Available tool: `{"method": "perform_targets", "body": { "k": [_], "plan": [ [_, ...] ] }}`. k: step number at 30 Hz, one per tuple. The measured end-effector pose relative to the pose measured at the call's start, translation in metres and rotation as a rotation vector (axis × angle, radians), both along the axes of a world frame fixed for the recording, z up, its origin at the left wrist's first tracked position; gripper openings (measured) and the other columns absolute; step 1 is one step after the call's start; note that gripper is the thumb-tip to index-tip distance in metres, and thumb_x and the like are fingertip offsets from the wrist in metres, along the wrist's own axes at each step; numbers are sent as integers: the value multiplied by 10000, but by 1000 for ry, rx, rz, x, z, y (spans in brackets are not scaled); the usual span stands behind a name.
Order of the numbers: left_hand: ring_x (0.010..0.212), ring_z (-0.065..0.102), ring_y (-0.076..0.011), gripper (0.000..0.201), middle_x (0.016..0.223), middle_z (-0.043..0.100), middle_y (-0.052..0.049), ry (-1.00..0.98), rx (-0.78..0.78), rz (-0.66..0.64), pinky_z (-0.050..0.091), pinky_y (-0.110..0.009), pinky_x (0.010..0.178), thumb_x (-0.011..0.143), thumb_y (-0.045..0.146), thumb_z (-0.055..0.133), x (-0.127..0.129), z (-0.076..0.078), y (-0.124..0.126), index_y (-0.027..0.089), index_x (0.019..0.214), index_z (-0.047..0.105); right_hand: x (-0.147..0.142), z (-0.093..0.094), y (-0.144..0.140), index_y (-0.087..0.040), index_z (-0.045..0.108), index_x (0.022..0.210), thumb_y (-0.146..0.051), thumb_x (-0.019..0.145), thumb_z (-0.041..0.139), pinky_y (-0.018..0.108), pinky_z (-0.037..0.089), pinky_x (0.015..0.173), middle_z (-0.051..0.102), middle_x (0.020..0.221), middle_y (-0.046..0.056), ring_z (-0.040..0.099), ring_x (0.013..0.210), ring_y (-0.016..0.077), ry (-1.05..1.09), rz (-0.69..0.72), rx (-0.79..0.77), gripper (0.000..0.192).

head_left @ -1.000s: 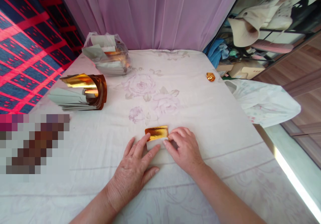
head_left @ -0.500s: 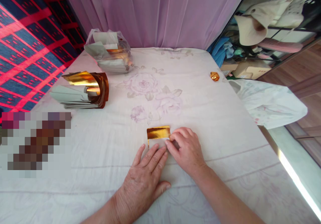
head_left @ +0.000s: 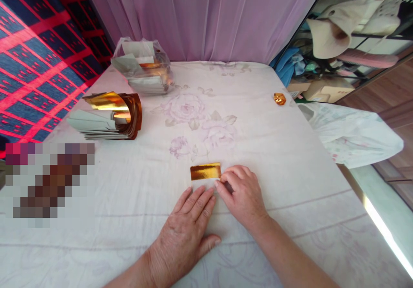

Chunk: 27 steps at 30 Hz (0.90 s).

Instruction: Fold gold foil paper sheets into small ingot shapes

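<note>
Small rectangular sheet of gold foil paper [head_left: 205, 171] lies on the white floral-print bedsheet [head_left: 258, 128], near the front centre, partly folded so the gold face shows on the far half. Left hand [head_left: 187, 232] lies flat, palm down, fingers [head_left: 196, 197] spread a little and straight, tips pressing the near pale part of the sheet; it grips nothing. Right hand [head_left: 243, 195] is curled, thumb and forefinger pinched together at the sheet's right edge (exact contact partly hidden by the knuckles).

Far left: stack of grey-backed gold foil sheets [head_left: 108, 116], curled up at one end. Behind it, a clear plastic bag of more sheets [head_left: 142, 66]. Small crumpled gold foil piece [head_left: 279, 98] sits near the right edge of the bed, well apart from the hands. Purple curtain [head_left: 206, 17] at the back. Pale hat [head_left: 329, 32] hangs at upper right. Blurred-out patch at left, cannot tell what.
</note>
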<state>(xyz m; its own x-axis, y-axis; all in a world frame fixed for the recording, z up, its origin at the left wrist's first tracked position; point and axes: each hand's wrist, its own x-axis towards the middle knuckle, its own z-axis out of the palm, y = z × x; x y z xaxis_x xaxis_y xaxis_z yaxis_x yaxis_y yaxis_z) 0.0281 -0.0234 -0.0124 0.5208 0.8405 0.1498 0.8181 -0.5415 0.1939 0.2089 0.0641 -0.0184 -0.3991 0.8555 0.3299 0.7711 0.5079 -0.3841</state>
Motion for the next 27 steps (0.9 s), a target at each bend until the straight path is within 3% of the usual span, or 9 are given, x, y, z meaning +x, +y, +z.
{"method": "perform_targets", "body": {
  "k": [27],
  "plan": [
    [1398,375,-277,685,1510,427,-114,-16,-62,3,294,-485,1167,901,509,554,0,1,2,147,1456,381,-2,1,0,-211,578,707,-258,869,616,335,348,736,617,804,27,523,844,203,12,-12,10,173]
  ]
}}
